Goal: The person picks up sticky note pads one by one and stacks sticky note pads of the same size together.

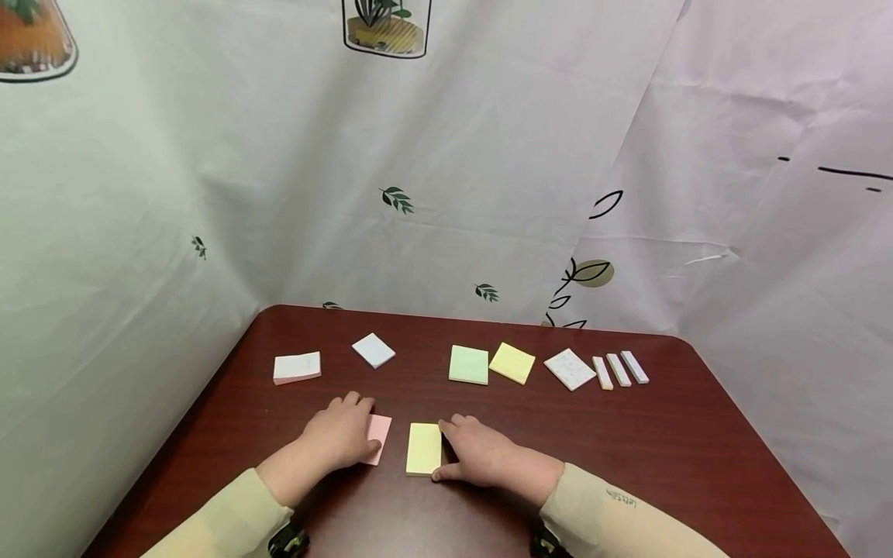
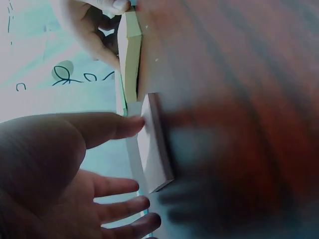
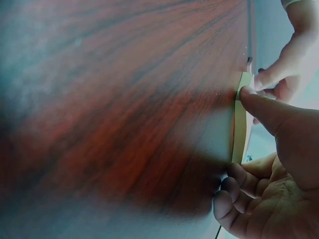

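On one table (image 1: 663, 434), two yellow pads (image 1: 423, 448) are lying, one near and one far, also one pink pad (image 1: 378, 439), one green pad (image 1: 469, 364) and three whitish pads (image 1: 570, 369), making seven pads altogether. At the far right, three narrow sticks (image 1: 618, 370) are lying. Two printed jars (image 1: 386, 35) are showing.

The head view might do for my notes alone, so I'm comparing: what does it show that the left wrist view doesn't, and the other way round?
Only the head view: three narrow strips and a patterned white pad toward the table's far right.

Only the left wrist view: the palm side of the left hand.

Both: the left hand touching the pink pad, the right hand at the near yellow pad, and the reddish table.
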The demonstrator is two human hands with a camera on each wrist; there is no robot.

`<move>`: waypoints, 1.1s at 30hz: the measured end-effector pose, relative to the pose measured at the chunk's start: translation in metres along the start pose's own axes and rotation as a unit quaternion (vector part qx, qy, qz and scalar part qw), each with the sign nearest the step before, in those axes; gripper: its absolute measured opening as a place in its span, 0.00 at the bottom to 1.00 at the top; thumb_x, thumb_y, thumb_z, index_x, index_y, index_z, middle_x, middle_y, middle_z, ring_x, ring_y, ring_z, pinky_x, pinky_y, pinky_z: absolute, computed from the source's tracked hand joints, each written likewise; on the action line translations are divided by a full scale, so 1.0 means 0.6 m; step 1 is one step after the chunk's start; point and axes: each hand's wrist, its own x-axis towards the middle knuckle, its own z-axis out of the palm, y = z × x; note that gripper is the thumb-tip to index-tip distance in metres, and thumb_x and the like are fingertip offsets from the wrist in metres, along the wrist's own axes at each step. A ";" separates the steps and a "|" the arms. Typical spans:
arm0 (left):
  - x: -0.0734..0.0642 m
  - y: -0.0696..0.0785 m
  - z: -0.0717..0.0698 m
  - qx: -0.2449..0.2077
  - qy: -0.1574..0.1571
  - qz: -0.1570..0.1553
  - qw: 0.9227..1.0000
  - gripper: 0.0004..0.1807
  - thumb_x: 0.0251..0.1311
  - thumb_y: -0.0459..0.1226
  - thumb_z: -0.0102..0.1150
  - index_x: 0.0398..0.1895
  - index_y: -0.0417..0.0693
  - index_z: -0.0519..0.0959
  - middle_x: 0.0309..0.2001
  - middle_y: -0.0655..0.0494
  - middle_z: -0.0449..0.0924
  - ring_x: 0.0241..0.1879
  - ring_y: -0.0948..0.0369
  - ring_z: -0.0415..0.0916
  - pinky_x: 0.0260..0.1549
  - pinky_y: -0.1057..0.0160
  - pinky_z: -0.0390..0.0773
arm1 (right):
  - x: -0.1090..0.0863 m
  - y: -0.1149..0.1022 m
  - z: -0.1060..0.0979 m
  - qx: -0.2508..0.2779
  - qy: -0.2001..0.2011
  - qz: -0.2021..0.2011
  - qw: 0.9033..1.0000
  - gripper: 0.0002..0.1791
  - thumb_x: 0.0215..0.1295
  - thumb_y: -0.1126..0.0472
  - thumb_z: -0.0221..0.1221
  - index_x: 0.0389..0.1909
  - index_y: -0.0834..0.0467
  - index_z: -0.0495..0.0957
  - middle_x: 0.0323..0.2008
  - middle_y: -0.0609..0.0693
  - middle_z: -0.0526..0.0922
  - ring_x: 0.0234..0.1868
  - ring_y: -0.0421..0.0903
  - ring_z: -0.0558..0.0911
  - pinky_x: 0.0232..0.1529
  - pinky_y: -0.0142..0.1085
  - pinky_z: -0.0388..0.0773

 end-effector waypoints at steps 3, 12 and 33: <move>0.002 0.001 -0.006 0.002 -0.021 0.020 1.000 0.36 0.46 0.44 0.70 0.60 0.36 0.75 0.56 0.40 0.74 0.55 0.41 0.71 0.49 0.39 0.72 | 0.001 0.000 0.001 -0.002 0.002 -0.001 1.000 0.45 0.57 0.36 0.66 0.66 0.64 0.71 0.51 0.55 0.77 0.52 0.48 0.76 0.51 0.37 0.76; 0.005 0.003 -0.024 0.023 -0.076 0.078 0.994 0.35 0.43 0.40 0.73 0.57 0.35 0.77 0.54 0.42 0.74 0.54 0.42 0.71 0.50 0.39 0.71 | 0.002 0.001 0.001 -0.004 0.002 -0.003 1.000 0.46 0.57 0.35 0.66 0.66 0.64 0.70 0.52 0.55 0.77 0.53 0.48 0.76 0.52 0.37 0.76; 0.034 -0.007 -0.029 0.026 -0.116 0.097 0.988 0.38 0.32 0.44 0.81 0.50 0.43 0.76 0.43 0.51 0.73 0.45 0.50 0.70 0.51 0.42 0.69 | 0.000 0.001 0.001 0.000 0.003 0.003 1.000 0.45 0.58 0.36 0.66 0.66 0.64 0.70 0.52 0.55 0.76 0.53 0.48 0.76 0.52 0.37 0.76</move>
